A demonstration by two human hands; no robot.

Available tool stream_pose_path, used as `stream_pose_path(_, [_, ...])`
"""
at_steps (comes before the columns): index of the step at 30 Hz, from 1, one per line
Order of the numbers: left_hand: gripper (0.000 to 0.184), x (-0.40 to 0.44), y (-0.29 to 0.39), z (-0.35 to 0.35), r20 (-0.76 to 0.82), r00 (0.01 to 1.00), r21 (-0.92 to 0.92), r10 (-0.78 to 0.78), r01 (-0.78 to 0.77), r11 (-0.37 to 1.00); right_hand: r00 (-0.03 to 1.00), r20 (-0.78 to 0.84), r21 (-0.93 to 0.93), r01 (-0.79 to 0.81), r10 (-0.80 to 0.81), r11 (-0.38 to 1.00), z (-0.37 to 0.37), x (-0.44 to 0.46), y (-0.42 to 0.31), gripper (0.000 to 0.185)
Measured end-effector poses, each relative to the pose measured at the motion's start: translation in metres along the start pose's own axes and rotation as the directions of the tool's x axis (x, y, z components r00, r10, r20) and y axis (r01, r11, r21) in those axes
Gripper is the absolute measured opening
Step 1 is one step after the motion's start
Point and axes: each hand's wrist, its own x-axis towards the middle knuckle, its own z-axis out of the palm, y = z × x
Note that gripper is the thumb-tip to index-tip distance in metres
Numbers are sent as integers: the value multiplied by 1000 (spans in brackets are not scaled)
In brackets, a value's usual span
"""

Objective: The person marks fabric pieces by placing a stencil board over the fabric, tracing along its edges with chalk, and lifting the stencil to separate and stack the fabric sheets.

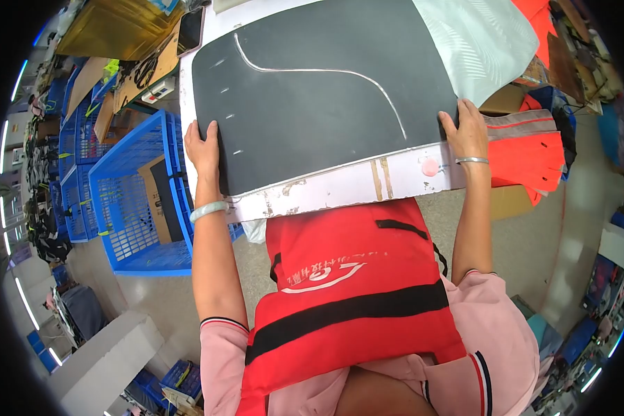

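A large dark grey-black fabric panel point(298, 118) lies flat on the white worktable point(326, 182). A curved pale line runs across it from upper left to lower right, with several short pale marks near its left side. Resting at the panel's left edge is my left hand point(202, 147), thumb and fingers apart, a pale green bangle on the wrist. My right hand point(467, 132) touches the panel's right edge, its thumb spread from the fingers, with a silver bracelet below. Neither hand appears to grip anything. A small pink disc point(430, 167) sits on the table beside my right hand.
A pale patterned cloth point(482, 48) covers the table's back right. Orange-red fabric pieces point(523, 156) lie to the right. A blue plastic crate point(135, 201) holding cardboard stands left. A phone point(191, 31) lies at the back left. My red apron point(353, 270) meets the table's front edge.
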Motion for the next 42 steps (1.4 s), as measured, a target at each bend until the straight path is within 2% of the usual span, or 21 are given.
stream_pose_path(1, [64,-2,4,-3,-5,1000,4,1,-1,1000,1000,-1,6,3,-3,1000,1,0,-2,54])
stream_pose_path(3, [63,-2,14,-6,-2,991,-329,-132,124,936,1000,18,75,11,-13,997,0,3,-6,56])
stream_pose_path(8, [44,5,36,-39,35,988,-511,-148,145,848,998,52,63,30,-33,998,8,11,2,58])
stream_pose_path(11, [43,1,63,-68,247,944,-613,-218,326,719,998,47,68,44,-47,997,11,10,1,57])
stream_pose_path(12, [45,4,60,-75,404,893,-605,-198,423,675,998,28,85,50,-53,995,9,7,1,55])
stream_pose_path(15, [46,3,62,-85,563,799,-583,-209,564,585,989,-115,137,113,-98,984,-2,0,-3,49])
stream_pose_path(16, [43,2,77,-90,525,828,-587,-198,521,620,989,-107,233,120,-97,965,-16,-2,-10,33])
stream_pose_path(18, [41,15,89,-94,510,835,-623,-204,522,583,939,345,542,-192,-8,818,-52,-12,-38,18])
stream_pose_path(20, [35,25,125,-108,532,845,-683,-53,466,563,809,503,723,-202,-303,661,-58,-27,-73,15])
stream_pose_path(21, [35,28,143,-115,528,849,-699,4,432,570,701,482,781,-72,-526,621,-51,-32,-95,14])
stream_pose_path(22, [36,36,155,-122,538,841,-689,59,398,606,635,522,796,-124,-569,592,-50,-41,-129,15])
stream_pose_path(23, [39,41,163,-120,458,886,-721,69,325,611,620,328,851,134,-713,508,-30,-47,-154,18])
stream_pose_path(24, [31,38,196,-124,176,779,-954,602,-15,299,589,323,821,214,-741,529,-10,-50,-178,20])
stream_pose_path(25, [23,43,206,-133,467,839,-823,277,299,482,624,247,804,296,-742,516,10,-53,-205,20])
stream_pose_path(29, [13,62,247,-135,420,756,-844,501,122,522,596,147,752,451,-790,480,53,-39,-300,28])
stream_pose_path(31, [11,57,265,-140,374,797,-854,474,97,511,453,83,532,733,-888,424,58,-41,-330,38])
stream_pose_path(32, [10,54,271,-141,340,822,-860,457,75,505,438,89,538,735,-895,413,57,-44,-340,38])
stream_pose_path(34, [9,51,276,-142,311,834,-851,456,31,524,450,266,310,798,-853,518,52,-45,-356,43])
stream_pose_path(37, [7,50,277,-141,301,843,-835,447,6,550,415,434,262,791,-800,553,43,-41,-369,34])
stream_pose_path(41, [5,54,277,-133,304,847,-853,437,38,520,446,477,209,779,-758,590,61,-38,-374,25])
stream_pose_path(42, [4,57,276,-131,321,842,-863,433,71,501,435,446,311,744,-782,591,68,-33,-369,22])
